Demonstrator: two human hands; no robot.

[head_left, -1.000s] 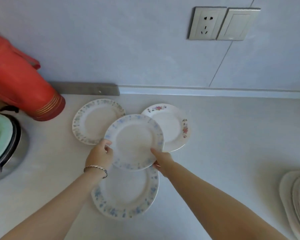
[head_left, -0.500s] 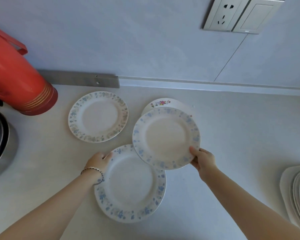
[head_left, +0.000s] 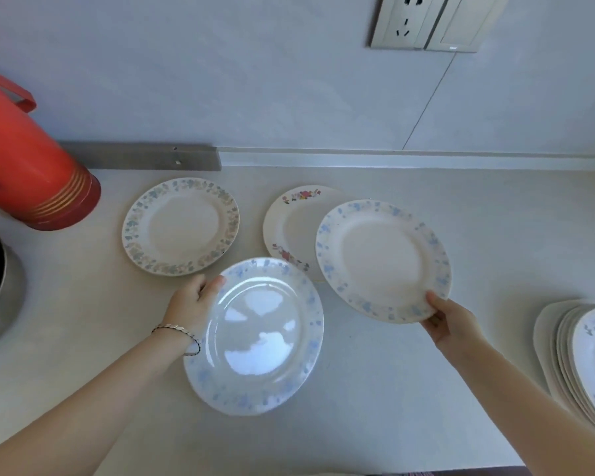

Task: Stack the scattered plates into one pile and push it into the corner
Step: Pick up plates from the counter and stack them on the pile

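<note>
I am gathering the plates: my right hand [head_left: 450, 324] pinches the blue-rimmed plate [head_left: 382, 261] at its 5 o'clock edge, held over the red-flowered plate [head_left: 291, 231] (next, I judge, lower it squarely there). My left hand [head_left: 193, 304] curls closed on the glossy plate [head_left: 255, 338] at its 10 o'clock rim, near the desk [head_left: 392, 389].

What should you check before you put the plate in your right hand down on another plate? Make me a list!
1. Right hand grips the blue-speckled plate at its near rim: ok.
2. Left hand holds the shiny blue-rimmed plate at its edge: ok.
3. Red-flowered plate lies flat underneath with nothing on it: ok.
4. Held plate level: not ok, it looks tilted.
5. Pastel-rimmed plate lies apart, out of the way: ok.
6. Plates dry, not slippery: cannot tell.
</note>
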